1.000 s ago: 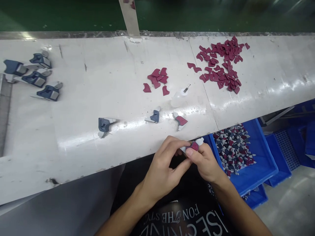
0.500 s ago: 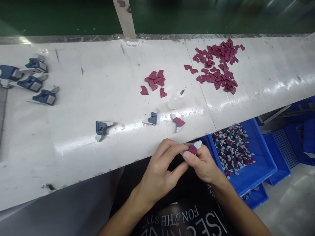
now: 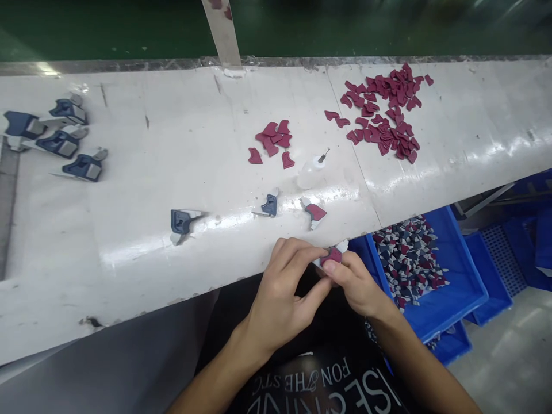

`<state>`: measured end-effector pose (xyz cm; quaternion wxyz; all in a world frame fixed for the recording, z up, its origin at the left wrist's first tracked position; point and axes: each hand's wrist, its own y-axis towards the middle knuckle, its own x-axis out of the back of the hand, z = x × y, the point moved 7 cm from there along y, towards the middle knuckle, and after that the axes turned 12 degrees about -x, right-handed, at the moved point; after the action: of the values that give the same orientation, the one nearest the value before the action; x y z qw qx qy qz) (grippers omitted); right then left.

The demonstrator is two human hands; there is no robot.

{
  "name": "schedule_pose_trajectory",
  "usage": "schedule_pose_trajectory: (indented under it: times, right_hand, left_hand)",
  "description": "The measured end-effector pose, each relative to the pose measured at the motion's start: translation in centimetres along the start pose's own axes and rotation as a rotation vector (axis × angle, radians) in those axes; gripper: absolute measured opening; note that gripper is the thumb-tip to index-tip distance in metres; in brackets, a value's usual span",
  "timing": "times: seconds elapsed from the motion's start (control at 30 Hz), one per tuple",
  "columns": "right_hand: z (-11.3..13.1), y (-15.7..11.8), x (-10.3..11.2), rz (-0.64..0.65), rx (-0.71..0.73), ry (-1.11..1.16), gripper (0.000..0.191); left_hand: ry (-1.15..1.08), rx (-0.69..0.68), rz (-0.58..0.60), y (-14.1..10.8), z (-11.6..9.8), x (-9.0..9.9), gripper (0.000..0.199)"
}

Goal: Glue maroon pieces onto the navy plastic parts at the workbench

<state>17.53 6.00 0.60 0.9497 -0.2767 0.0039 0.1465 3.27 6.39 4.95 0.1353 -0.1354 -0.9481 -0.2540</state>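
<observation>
I see the white bench (image 3: pixel 129 230) running 9 to 3 across the view, glossy, scuffed, with a green strip beyond its far edge. Blue bin (image 3: pixel 457 270) at 4 below the bench edge, full of mixed red, grey and white bits; more blue crates at 3.

Both forearms come up from 6 and meet just off the near bench edge. Left hand (image 3: pixel 280 299) is curled, thumb and fingers pinched narrow onto the part (image 3: pixel 333 256). Right hand (image 3: pixel 356 284) grips the same part from 3, thumb pressed on its red face. The part is small, white with a red pad, held between both hands, just off the bench lip near center.

On the bench: big red pile (image 3: pixel 388 109) at 1, small red pile (image 3: pixel 273 141) at 12, glue bottle (image 3: pixel 311 171) lying beside it. Three loose pieces in a row at 11 to 12 of the hands: one with a red pad (image 3: pixel 314 213), two blue-grey (image 3: pixel 269 205) (image 3: pixel 183 221). Four blue-grey pieces (image 3: pixel 60 138) cluster at 9.
</observation>
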Motion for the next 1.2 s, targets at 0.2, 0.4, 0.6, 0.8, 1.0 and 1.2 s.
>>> schedule_pose_trajectory:
  times: [0.2, 0.4, 0.6, 0.8, 1.0, 1.2]
  right_hand:
    - [0.6, -0.2, -0.1, 0.072, 0.017, -0.01, 0.055]
    - [2.5, -0.1, 2.7, -0.154, -0.105, -0.299, 0.054]
    - [7.8, 1.1, 10.6, -0.82, 0.145, -0.588, 0.022]
    - [9.1, 5.7, 15.8, -1.112, 0.328, -1.008, 0.052]
    - [8.5, 5.0, 14.3, -1.04, 0.449, -1.042, 0.04]
    - [7.1, 0.5, 8.7, -0.775, 0.583, -0.99, 0.025]
  left_hand:
    - [0.052, -0.015, 0.009, -0.1, -0.2, 0.1, 0.025]
    - [0.411, -0.089, 0.046, -0.1, -0.1, -0.1, 0.024]
    - [0.693, -0.081, 0.005, 0.8, 0.5, -1.0, 0.019]
    - [0.785, -0.001, -0.049, 2.2, 1.3, -1.0, 0.022]
    - [0.763, -0.003, -0.149, 2.0, 0.4, 1.5, 0.032]
    - [0.948, 0.145, -0.155, 2.4, 3.3, 5.2, 0.046]
